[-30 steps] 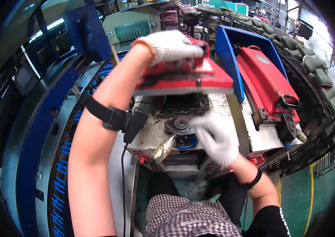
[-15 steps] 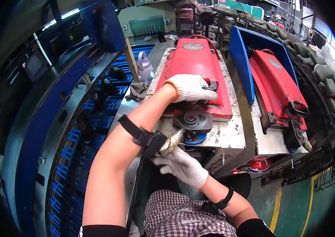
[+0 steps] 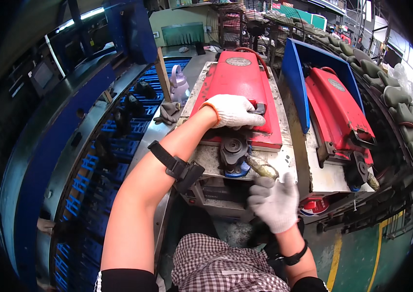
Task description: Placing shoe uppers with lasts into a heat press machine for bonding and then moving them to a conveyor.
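Head view: clamp lever point(image 3: 263, 169), wrapped in something yellowish, sits just below frame center; long axis runs from the dark cam latch point(image 3: 233, 147) down and to the right, free end aimed at the right hand point(image 3: 275, 203). Right hand is clearly the nearer one, directly below that end; fingers half curled, thumb stands apart, nothing seen in the grip. Can't tell if the fingertips touch the lever or only overlap it from this angle. Left hand point(image 3: 235, 111) is up and left of the lever, fingers curled round the black handle point(image 3: 260, 108) at the near end of the red press lid point(image 3: 235, 73). Lid lies down on the pale press body point(image 3: 289, 160); cam latch sits at its near edge, below the left hand.
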`<state>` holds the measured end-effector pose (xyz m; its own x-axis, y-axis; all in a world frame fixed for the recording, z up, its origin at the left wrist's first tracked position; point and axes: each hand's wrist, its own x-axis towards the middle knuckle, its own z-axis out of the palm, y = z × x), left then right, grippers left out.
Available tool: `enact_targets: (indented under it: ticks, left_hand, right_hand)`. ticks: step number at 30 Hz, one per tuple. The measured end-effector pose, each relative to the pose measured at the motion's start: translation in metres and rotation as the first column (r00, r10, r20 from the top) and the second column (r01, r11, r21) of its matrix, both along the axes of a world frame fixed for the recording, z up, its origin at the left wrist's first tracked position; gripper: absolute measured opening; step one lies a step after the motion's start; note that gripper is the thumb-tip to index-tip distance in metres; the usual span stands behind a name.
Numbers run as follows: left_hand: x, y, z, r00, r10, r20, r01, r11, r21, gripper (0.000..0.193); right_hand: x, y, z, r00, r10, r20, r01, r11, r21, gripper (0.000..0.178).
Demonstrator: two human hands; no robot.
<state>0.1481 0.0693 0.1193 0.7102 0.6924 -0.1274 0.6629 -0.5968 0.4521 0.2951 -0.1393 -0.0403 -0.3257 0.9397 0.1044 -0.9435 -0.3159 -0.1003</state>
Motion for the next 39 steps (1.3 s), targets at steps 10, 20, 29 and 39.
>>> enact_targets:
  ticks: [10, 20, 29, 39]
  left_hand:
    - [-0.003, 0.017, -0.036, 0.896, -0.003, 0.445, -0.136, 0.950, 0.280, 0.049]
    - [0.097, -0.061, -0.023, 0.795, -0.137, 0.591, 0.038, 0.984, 0.177, 0.032]
    - [0.194, -0.086, -0.052, 0.838, -0.535, 0.110, 0.433, 0.773, 0.464, 0.050]
    - [0.249, -0.082, -0.047, 0.690, -0.714, 0.118, 0.297, 0.428, 0.854, 0.065]
  right_hand:
    - [0.200, -0.072, 0.014, -0.909, -0.379, 0.172, 0.034, 0.344, 0.938, 0.033]
    - [0.341, -0.102, 0.029, -0.938, 0.200, 0.282, 0.344, 0.609, 0.714, 0.041]
    - [0.231, -0.122, 0.041, -0.905, 0.389, 0.174, 0.400, 0.635, 0.660, 0.041]
    - [0.225, -0.135, 0.032, -0.867, -0.190, 0.460, 0.251, 0.630, 0.735, 0.041]
